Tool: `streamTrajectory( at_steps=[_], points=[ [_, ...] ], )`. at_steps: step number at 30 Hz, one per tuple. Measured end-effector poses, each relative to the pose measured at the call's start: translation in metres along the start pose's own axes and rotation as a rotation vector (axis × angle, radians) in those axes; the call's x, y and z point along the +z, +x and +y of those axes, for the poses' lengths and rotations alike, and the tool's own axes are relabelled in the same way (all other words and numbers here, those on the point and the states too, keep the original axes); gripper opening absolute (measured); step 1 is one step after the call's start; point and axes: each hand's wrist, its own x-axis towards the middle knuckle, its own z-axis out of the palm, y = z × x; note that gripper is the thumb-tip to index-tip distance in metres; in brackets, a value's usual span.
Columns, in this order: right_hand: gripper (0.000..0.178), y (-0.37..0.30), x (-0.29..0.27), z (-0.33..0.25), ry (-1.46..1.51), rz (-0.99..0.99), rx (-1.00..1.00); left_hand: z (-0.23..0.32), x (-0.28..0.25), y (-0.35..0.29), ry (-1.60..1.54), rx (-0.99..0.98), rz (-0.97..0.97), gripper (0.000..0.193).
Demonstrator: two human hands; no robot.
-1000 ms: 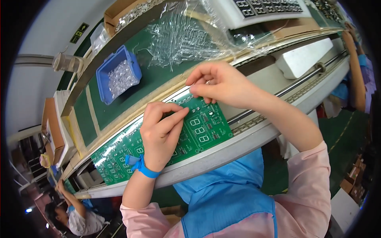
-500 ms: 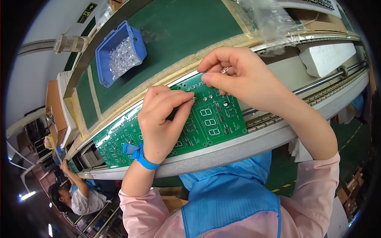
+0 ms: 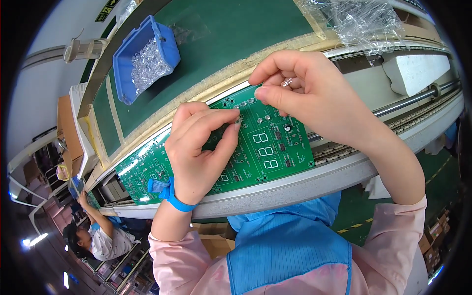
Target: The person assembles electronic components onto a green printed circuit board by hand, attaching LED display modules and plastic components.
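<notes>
A green circuit board (image 3: 295,164) with printed digit outlines lies on the rail in front of me. My left hand (image 3: 196,147) is over its middle, thumb and forefinger pinched at a small clear LED (image 3: 239,119) by the board's upper part; whether its legs are in the holes cannot be seen. A short row of clear LEDs (image 3: 245,103) stands along the far edge. Above the board's far right corner is my right hand (image 3: 309,91), its fingers curled around a clear LED (image 3: 287,82), with thumb and forefinger tips slightly apart.
A blue bin (image 3: 123,73) of clear LEDs sits on the green bench. Clear plastic bags (image 3: 366,22) lie at the far right, by a white foam block (image 3: 418,71). More boards (image 3: 142,174) continue leftward along the metal rail (image 3: 275,189). Another person (image 3: 105,236) works at the lower left.
The whole view has shifted a little. My left fingertips have shifted slightly toward the far edge of the board. The right hand keeps its curled grip near the corner.
</notes>
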Motion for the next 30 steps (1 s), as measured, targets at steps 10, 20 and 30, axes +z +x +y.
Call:
streamTrajectory(
  at_steps=[10,20,30],
  points=[
    [0.015,-0.0008,-0.0017,-0.0011,0.009,-0.060,0.051,-0.0012,0.0006,0.0017,0.016,-0.041,0.010,0.022],
    [0.016,-0.0010,-0.0017,-0.0018,-0.026,-0.056,0.066,-0.0017,0.0009,0.0009,-0.009,-0.091,0.021,0.021],
    [0.018,-0.0012,0.0006,-0.0051,-0.070,-0.046,0.069,-0.0027,-0.0009,-0.0011,-0.027,-0.099,0.035,0.020]
  ],
)
